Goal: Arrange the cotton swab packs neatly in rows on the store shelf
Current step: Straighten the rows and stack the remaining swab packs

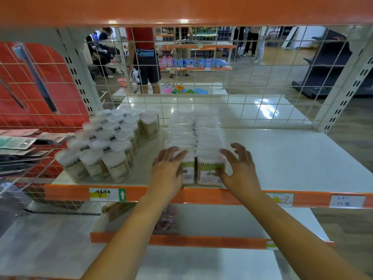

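Observation:
Two rows of clear square cotton swab packs (210, 170) run from the front edge of the white shelf (292, 158) back toward the wire grid. My left hand (167, 168) lies with straight fingers against the left side and top of the front left pack. My right hand (238, 166) is at the right side of the front right pack, its thumb touching the pack's front corner and its fingers spread and lifted above it. To the left stand several round clear tubs of cotton swabs (113, 142) in three rows.
A white wire grid (222, 110) backs the shelf. The shelf's right half is bare. An orange front rail (141, 194) carries price labels. A wire basket of flat packets (22, 146) hangs at the left. A lower shelf (222, 221) holds a small bag. People stand beyond the grid.

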### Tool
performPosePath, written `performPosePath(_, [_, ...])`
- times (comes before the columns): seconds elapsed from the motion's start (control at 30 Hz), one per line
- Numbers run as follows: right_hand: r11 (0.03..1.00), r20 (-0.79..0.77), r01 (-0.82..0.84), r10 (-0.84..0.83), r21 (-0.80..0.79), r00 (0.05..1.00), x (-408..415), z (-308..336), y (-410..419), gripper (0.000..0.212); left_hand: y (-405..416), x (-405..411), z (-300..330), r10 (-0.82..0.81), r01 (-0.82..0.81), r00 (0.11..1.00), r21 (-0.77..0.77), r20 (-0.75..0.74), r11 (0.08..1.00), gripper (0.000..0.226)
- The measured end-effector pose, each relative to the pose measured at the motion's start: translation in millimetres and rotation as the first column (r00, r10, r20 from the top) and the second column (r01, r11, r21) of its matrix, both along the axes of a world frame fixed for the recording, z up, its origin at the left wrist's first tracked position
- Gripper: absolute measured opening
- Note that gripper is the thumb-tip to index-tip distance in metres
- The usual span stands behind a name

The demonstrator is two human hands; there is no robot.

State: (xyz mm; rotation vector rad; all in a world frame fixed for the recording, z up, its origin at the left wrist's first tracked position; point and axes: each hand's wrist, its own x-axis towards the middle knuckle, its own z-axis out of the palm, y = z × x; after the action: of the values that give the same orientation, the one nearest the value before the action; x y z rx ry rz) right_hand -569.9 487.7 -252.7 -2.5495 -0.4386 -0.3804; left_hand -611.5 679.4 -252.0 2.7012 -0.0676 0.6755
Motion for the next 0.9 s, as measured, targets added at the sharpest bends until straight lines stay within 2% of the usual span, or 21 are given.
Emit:
performPosePath(0.07, [0.998,-0.054,-0.034,0.031,-0.052,0.998,-1,3,-2,0.065,5,-2,0,0.022,-0.026,0.999,-0.101,-0.043,0.995,0.054])
performPosePath(0.13, [0.992,-0.065,-0.077,0.071,-0.096,0.995,-3,3,-3,0.064,11,-5,-1,0.019,-0.032,0.998,-0.23,-0.059,0.973,0.055])
performPosePath(0.2, [0.99,-0.012,-0.122,0.121,-0.078,0.993,-4,1,-3,0.059,16,-5,-2,-0.003,-0.015,0.998,-0.283,-0.064,0.959,0.052])
performPosePath(0.3, [0.989,0.025,-0.15,0.15,-0.004,0.988,-2,-4,1,0.05,19,1,-8,-0.026,0.013,0.999,-0.297,-0.04,0.955,0.042])
performPosePath(0.47, [0.979,-0.012,-0.145,0.148,0.145,0.989,-2,-7,6,0.044,19,7,-14,-0.01,0.004,1.0,-0.342,-0.018,0.94,0.036])
performPosePath(0.67, [0.98,-0.098,-0.121,0.137,0.157,0.986,-5,-7,11,0.048,18,5,-11,-0.028,0.014,0.999,-0.332,-0.036,0.943,0.036])
performPosePath(0.8, [0.992,-0.13,-0.089,0.099,0.085,0.987,-8,-2,11,0.054,17,1,-5,-0.024,-0.005,0.996,-0.329,-0.084,0.944,0.046])
performPosePath(0.87, [0.998,-0.139,-0.043,0.05,0.053,0.989,-11,1,13,0.065,17,-1,-3,0.016,-0.063,0.992,-0.392,-0.124,0.918,0.059])
performPosePath(0.9, [0.995,-0.161,-0.017,0.033,0.099,0.986,-12,3,14,0.072,17,-1,-2,0.033,-0.094,0.989,-0.436,-0.146,0.895,0.066])
